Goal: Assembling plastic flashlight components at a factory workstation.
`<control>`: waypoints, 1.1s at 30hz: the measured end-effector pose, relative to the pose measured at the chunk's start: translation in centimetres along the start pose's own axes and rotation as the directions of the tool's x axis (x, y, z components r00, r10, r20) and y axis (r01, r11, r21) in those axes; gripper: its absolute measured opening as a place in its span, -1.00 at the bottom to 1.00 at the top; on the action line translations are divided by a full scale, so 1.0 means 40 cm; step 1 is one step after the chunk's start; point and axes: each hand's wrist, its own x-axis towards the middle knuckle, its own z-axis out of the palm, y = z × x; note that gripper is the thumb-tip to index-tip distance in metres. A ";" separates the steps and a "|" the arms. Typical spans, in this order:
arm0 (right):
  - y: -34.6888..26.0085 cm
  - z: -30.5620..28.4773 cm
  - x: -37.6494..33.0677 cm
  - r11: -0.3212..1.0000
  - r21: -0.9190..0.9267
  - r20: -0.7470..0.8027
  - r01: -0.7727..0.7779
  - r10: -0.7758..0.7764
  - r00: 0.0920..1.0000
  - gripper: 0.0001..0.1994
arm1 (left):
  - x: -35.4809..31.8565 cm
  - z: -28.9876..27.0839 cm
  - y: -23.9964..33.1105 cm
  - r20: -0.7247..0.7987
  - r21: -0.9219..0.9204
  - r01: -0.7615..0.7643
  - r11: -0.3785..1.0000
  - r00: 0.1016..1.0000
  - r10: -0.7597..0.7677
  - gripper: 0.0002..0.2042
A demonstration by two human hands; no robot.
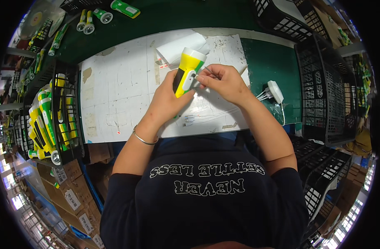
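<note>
My left hand (166, 99) is wrapped round a yellow flashlight (183, 85) with green and black parts and a white head, tilted with the head pointing away from me. On its side, facing my right hand, is a white oval switch panel. My right hand (226, 84) pinches a thin dark rod-like tool (214, 74), its fingertips close against that panel. The exact kind of tool and its tip are too small to make out. Below the hands, several white cables (213, 118) with plugs lie on the white work board (111, 91).
A white charger (275, 91) sits right of the board. A rolled white sheet (179, 45) lies behind the flashlight. Black crates stand on both sides; the left crate (67, 155) holds several flashlights. More flashlights, including a green one (125, 8), lie at the far left.
</note>
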 end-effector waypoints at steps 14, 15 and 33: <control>0.017 0.013 -0.003 0.991 0.110 -0.081 -0.081 0.090 0.993 -0.81 | 0.003 0.017 0.018 -0.166 0.473 -0.124 0.872 0.960 0.226 -0.42; 0.016 0.018 -0.003 0.992 0.093 -0.088 -0.088 0.096 0.991 -0.81 | 0.001 0.014 0.015 -0.181 0.479 -0.112 0.870 0.958 0.223 -0.42; 0.005 -0.022 -0.037 0.931 -0.361 -0.185 0.046 -0.120 0.975 -0.86 | 0.084 -0.014 0.007 -0.222 0.127 0.066 0.990 0.974 -0.036 -0.47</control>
